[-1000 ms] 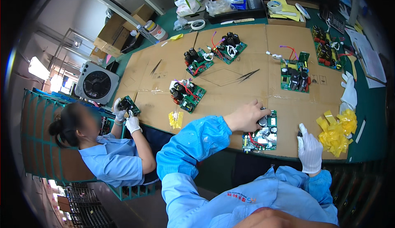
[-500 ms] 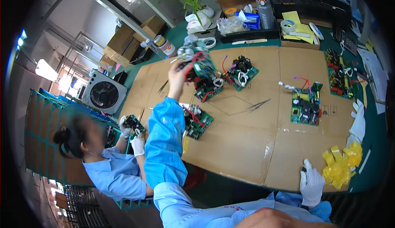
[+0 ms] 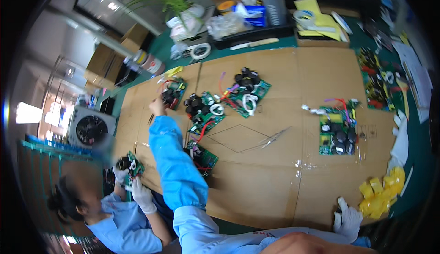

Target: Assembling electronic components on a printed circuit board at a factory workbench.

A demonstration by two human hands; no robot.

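My left hand [image 3: 158, 106], bare below a blue sleeve, reaches to the far left of the cardboard. Its fingers close on the near edge of a green circuit board [image 3: 174, 93] with dark components, which appears to rest on the cardboard. Just right of it lie two more circuit boards, one with a red wire [image 3: 204, 112] and one with a white coiled wire [image 3: 247, 93]. Another board [image 3: 204, 158] is partly covered by my sleeve. By the near right edge, my right hand [image 3: 347, 221] in a white glove has curled fingers; something small and dark shows at them.
Tweezers [image 3: 277, 136] and a separate board [image 3: 338, 130] lie on the cardboard sheet [image 3: 256, 176]. Yellow material [image 3: 384, 192] and a white glove [image 3: 399, 141] sit at right. A co-worker's gloved hands [image 3: 142, 195] hold another board [image 3: 131, 164] at left. Boxes and bottles line the back.
My left hand has moved left and lowered the circuit board from the air to the cardboard's far left. The view has shifted. My right hand stays by the near edge.
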